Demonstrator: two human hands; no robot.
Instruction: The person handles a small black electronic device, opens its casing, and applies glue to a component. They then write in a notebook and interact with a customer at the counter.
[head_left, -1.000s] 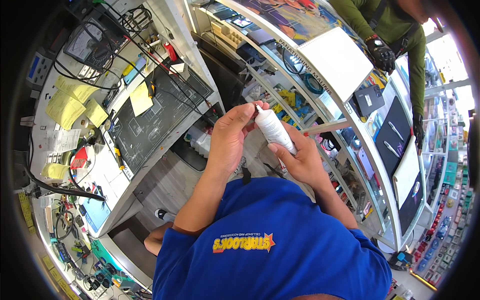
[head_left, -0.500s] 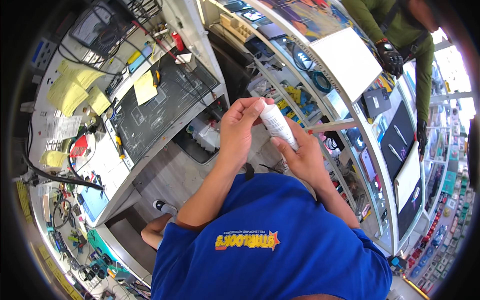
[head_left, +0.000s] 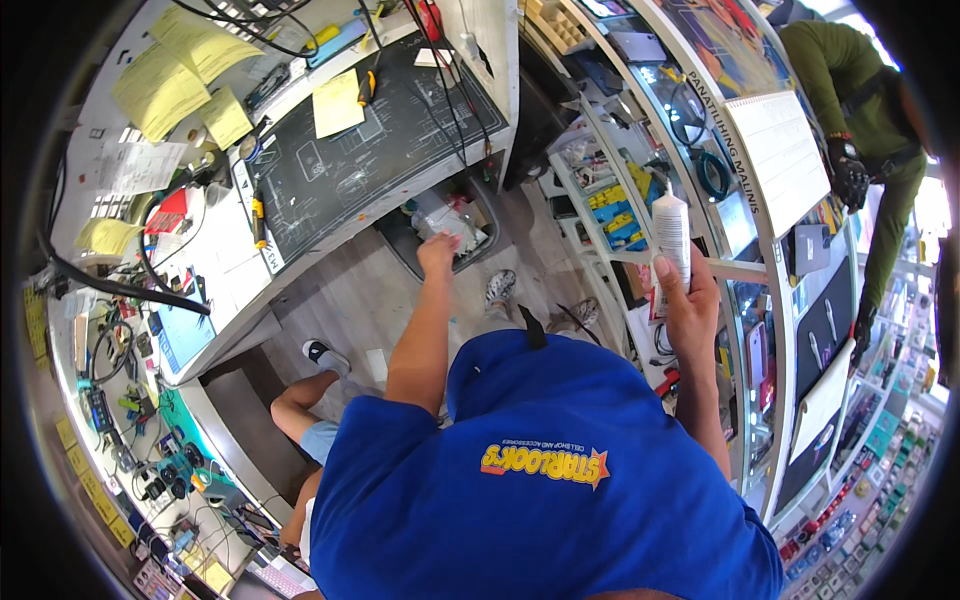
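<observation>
A white tube (head_left: 671,232) with a narrow pointed nozzle stands nearly upright in my right hand (head_left: 692,310), whose fingers and thumb wrap its lower part. Printing covers the side of the tube. My left hand (head_left: 440,252) is stretched down over a dark bin (head_left: 402,256) beneath the workbench, apart from the tube. Crumpled clear plastic (head_left: 432,214) and other scraps lie in the bin around that hand. The left fingers are small and smeared by motion, so whether they hold anything is not visible.
On the left, the workbench carries a dark mat (head_left: 350,170), yellow notes (head_left: 340,103) and hanging cables. Glass shelving (head_left: 745,270) runs along my right. Across it, a person in green sleeves (head_left: 895,230) and black gloves works at the counter. Another person's leg (head_left: 300,405) shows lower left.
My left hand has left the tube's tip and moved down and left to the bin. My right hand has carried the tube to the right, and its pointed nozzle now shows.
</observation>
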